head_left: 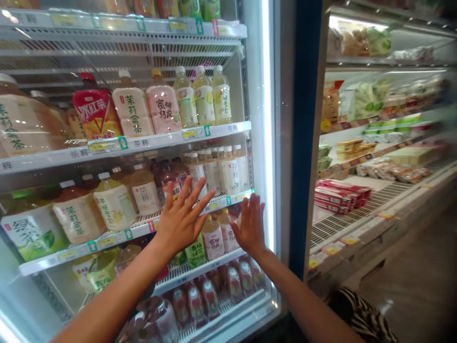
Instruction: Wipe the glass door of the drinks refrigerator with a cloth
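My left hand is raised with its fingers spread, before the middle shelves of a lit drinks fridge. To its right, my right hand is upright and flat, near the fridge's right edge. Neither holds anything. Reflections suggest a glass door before the bottles; whether my palms touch it I cannot tell. Behind my left fingers stand small white-labelled tea bottles. Pink-labelled bottles show between my hands. Higher up are a red-labelled bottle and a pink peach tea bottle.
The fridge's bright light strip and a dark pillar border it on the right. Beyond is an open chiller with red boxes and packaged food. Tiled floor and zebra-patterned fabric show at lower right.
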Demonstrator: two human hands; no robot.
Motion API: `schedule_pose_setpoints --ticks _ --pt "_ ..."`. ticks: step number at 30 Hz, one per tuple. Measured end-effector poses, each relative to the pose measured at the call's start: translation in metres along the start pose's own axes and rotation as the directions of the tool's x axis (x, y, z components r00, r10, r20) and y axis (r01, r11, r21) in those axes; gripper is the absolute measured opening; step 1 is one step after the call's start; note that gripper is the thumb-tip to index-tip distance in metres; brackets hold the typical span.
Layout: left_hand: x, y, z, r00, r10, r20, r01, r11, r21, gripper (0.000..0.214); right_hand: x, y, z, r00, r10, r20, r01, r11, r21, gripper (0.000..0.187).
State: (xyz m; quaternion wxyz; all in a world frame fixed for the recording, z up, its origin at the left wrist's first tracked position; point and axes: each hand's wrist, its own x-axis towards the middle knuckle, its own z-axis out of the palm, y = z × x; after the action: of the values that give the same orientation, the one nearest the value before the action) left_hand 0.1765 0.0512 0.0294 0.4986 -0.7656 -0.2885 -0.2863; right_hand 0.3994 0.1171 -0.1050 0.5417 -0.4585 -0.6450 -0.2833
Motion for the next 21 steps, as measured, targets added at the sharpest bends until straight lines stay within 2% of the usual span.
schedule_pose_setpoints --ticks 1,2,6,8,10,14,16,18,21 --pt "0.006 0.0 0.002 1.0 0.016 0.008 -0.016 1.0 0.009 0.069 0.003 0.009 0.0 1.0 -0.027 0.001 0.027 1.0 -0.002 0.081" --pt "0.013 -0.001 0.004 0.999 0.03 0.011 -0.031 0.999 0.018 0.069 0.018 0.02 -0.002 0.999 -0.045 -0.013 0.045 0.999 -0.003 0.08" --pt "0.035 -0.009 0.001 0.997 0.072 -0.001 -0.072 0.996 0.053 0.07 0.139 0.054 -0.012 0.987 0.025 -0.159 -0.026 1.0 -0.006 0.074" --pt "0.035 -0.015 -0.003 0.997 0.079 -0.007 -0.078 0.994 0.075 0.071 0.175 0.053 -0.014 0.978 0.063 -0.198 -0.065 0.998 0.0 0.075" --pt "0.026 -0.022 -0.009 0.997 0.08 0.01 -0.08 0.992 0.099 0.072 0.166 0.037 -0.014 0.983 0.035 -0.18 -0.033 0.999 0.014 0.077" --pt "-0.008 -0.042 -0.018 0.997 0.061 0.052 -0.068 0.987 0.147 0.071 0.083 -0.007 -0.007 0.986 -0.16 -0.041 0.161 0.987 0.028 0.083" --pt "-0.021 -0.055 -0.02 0.997 0.053 0.059 -0.062 0.984 0.166 0.07 0.074 -0.02 -0.004 0.972 -0.233 -0.011 0.233 0.972 0.016 0.083" --pt "-0.029 -0.067 -0.025 0.997 0.053 0.054 -0.061 0.983 0.175 0.068 0.11 -0.031 -0.005 0.965 -0.259 -0.034 0.259 0.966 -0.002 0.081" --pt "-0.032 -0.084 -0.037 0.999 0.042 0.029 -0.047 0.982 0.181 0.068 0.202 -0.055 -0.009 0.965 -0.236 -0.115 0.234 0.972 -0.026 0.077"
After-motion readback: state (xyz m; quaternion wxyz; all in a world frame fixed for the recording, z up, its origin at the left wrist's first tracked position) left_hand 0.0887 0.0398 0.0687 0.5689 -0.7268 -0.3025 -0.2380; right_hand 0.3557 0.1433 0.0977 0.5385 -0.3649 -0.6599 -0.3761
